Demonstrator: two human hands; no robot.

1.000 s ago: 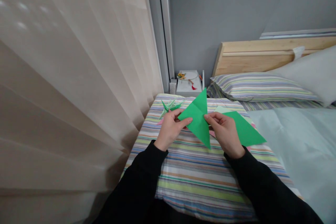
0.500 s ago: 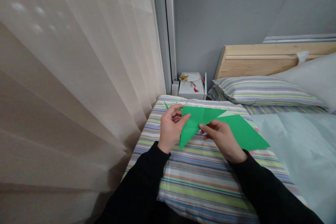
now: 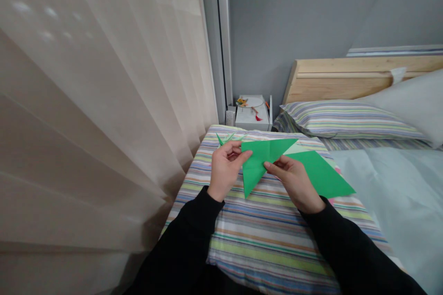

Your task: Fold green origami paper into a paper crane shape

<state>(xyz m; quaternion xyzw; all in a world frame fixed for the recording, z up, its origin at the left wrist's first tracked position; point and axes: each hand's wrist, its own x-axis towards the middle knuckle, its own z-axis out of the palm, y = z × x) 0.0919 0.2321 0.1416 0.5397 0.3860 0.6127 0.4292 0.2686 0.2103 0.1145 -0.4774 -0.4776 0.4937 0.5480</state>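
Observation:
Between my hands is a green sheet of origami paper (image 3: 258, 159), folded along a diagonal and marked with creases. My left hand (image 3: 226, 166) pinches its upper left corner between thumb and fingers. The thumb and fingers of my right hand (image 3: 294, 179) are closed on the middle of its slanting lower edge. A second green paper (image 3: 323, 173) lies flat on the striped cloth, partly behind my right hand. Beyond my left hand, a small folded green paper piece (image 3: 219, 139) with pointed tips lies on the cloth, partly hidden.
A striped cloth (image 3: 266, 239) covers the surface before me. Pleated curtains (image 3: 121, 101) hang close on the left. Behind stands a white bedside cabinet (image 3: 251, 122) with small items on top. On the right is a bed with a striped pillow (image 3: 353, 120) and a wooden headboard (image 3: 321, 85).
The held paper has turned slightly, its lower point shifting right and its right tip rising a little. Both hands keep their grip in nearly the same place.

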